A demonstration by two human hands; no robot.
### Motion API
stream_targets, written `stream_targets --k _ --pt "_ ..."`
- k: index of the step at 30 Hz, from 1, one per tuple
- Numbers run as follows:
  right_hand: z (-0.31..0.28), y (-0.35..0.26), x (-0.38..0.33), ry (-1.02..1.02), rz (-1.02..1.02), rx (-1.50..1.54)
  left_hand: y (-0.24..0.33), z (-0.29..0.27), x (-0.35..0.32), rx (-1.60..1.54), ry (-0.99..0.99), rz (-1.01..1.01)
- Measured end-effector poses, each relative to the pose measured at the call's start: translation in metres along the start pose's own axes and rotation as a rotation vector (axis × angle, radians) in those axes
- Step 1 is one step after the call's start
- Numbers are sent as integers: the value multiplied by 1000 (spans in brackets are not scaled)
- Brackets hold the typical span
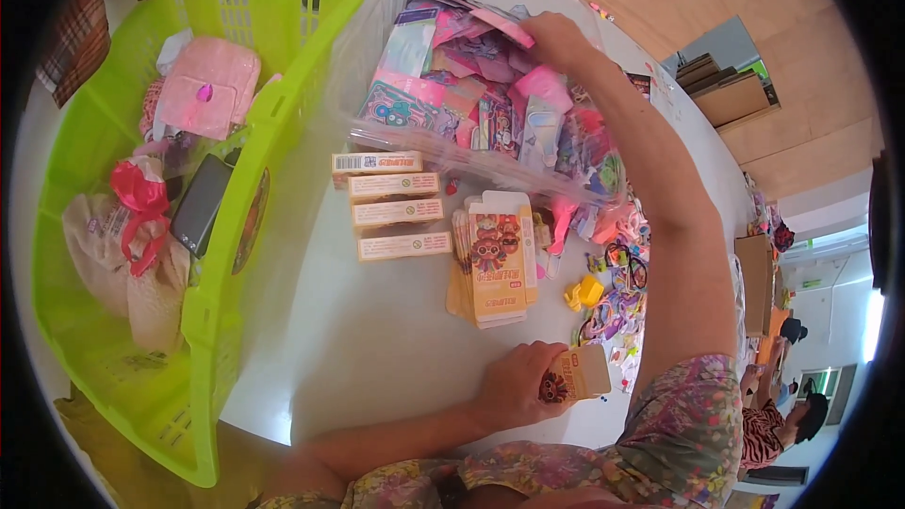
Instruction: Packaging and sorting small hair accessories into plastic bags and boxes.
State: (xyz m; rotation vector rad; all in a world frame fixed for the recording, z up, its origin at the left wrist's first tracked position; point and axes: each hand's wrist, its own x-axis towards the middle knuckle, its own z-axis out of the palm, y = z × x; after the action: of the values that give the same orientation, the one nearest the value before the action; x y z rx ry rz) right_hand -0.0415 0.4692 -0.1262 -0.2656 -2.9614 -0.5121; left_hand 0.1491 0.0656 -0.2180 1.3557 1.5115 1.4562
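Note:
My left hand point(524, 383) is closed around a small orange-yellow cardboard box point(573, 375) with cartoon figures; its end flap stands open. At the far side my right hand point(554, 41) reaches into a clear plastic bin point(471, 156) filled with pink and purple packets and printed cards. Its fingers close on the edge of a flat pink packet point(505, 26), though the fingertips are partly hidden. Between my hands lies a stack of flat, unfolded boxes point(496, 264) in the same print. Left of it, several filled-out boxes point(403, 245) stand in a row.
A lime-green basket point(203, 320) on the left holds a phone point(200, 203), a pink pouch point(209, 85) and cloth items. Small trinkets and a yellow piece point(586, 292) lie at the table's right. Cardboard point(726, 94) stands on the floor beyond; another person point(778, 429) is at far right.

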Motion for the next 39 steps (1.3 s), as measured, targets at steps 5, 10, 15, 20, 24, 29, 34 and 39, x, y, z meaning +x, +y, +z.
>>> stream_targets --k 5,10,15,20,24,29,34,39 --pt "-60 39 -3 -85 -8 224 1 1 1 -2 28 34" --pt "-77 51 -10 -111 190 696 -1 2 4 -7 29 35" --pt "-37 -4 -4 -273 228 480 -3 -1 3 4 38 55" --pt "1 -20 -10 -189 173 277 -1 -1 -4 9 26 54" --pt "-8 -3 -28 -18 183 292 -4 3 -5 23 4 30" --pt "-51 14 -44 186 500 395 -7 4 0 36 -29 104" --pt "-90 7 -88 474 475 1030 -11 10 5 -17 -142 235" --pt "-158 -22 -209 393 886 940 -10 14 -4 31 -307 284"
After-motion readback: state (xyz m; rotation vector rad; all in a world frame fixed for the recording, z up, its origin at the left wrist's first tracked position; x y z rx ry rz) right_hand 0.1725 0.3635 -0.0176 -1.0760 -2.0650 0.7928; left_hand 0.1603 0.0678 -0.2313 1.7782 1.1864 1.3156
